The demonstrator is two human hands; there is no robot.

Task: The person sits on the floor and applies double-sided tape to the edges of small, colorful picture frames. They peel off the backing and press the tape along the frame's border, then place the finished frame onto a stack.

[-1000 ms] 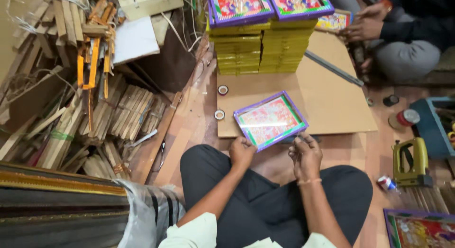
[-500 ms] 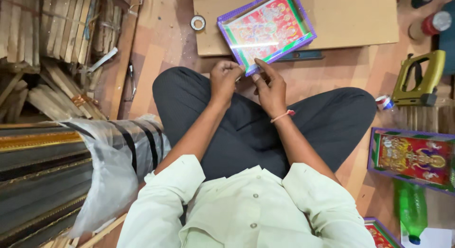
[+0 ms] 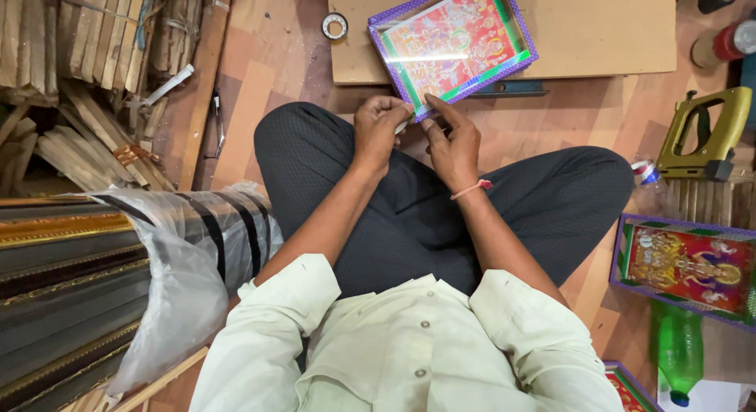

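Observation:
A framed picture (image 3: 453,43) with a purple patterned border and bright red and green print lies tilted on a brown board (image 3: 598,30) in front of my crossed legs. Both hands meet at its near corner. My left hand (image 3: 378,130) is curled, pinching a small white piece (image 3: 402,127) between thumb and fingers. My right hand (image 3: 450,140), with a pink thread on the wrist, has its forefinger and thumb on the frame's near edge.
A tape roll (image 3: 335,25) lies left of the board. Bundled wooden strips (image 3: 75,73) and plastic-wrapped gilt mouldings (image 3: 94,262) fill the left. On the right are a yellow-green staple gun (image 3: 706,136), another framed picture (image 3: 685,269) and a green bottle (image 3: 677,345).
The view has tipped down from the stack of frames to my lap. My hands stay at the frame's near corner and have parted slightly.

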